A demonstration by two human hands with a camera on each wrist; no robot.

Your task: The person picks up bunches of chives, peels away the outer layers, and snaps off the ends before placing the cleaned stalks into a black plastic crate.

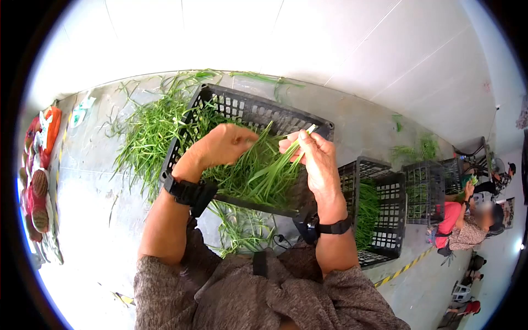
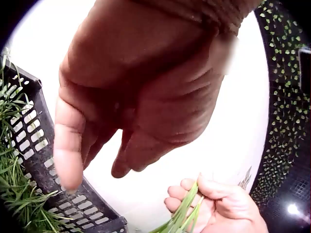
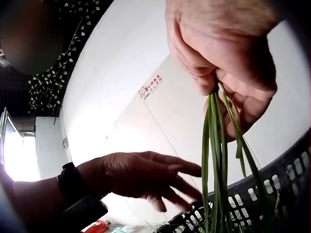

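Observation:
A small bunch of long green stalks (image 1: 291,155) is pinched at its pale ends between the thumb and fingers of my right hand (image 1: 320,165); in the right wrist view the stalks (image 3: 217,145) hang down from that hand (image 3: 228,63). My left hand (image 1: 223,146) is held over the black crate (image 1: 247,103) with nothing in it, its fingers loosely bent. In the left wrist view the left hand (image 2: 141,82) appears large and empty, apart from the stalks (image 2: 184,213). More greens (image 1: 236,179) lie in the crate beneath both hands.
Loose greens (image 1: 151,132) spread on the floor left of the crate, and more (image 1: 242,228) lie in front. Further crates (image 1: 390,214) with greens stand to the right. A seated person (image 1: 467,231) is beyond them. Red and orange items (image 1: 49,137) lie far left.

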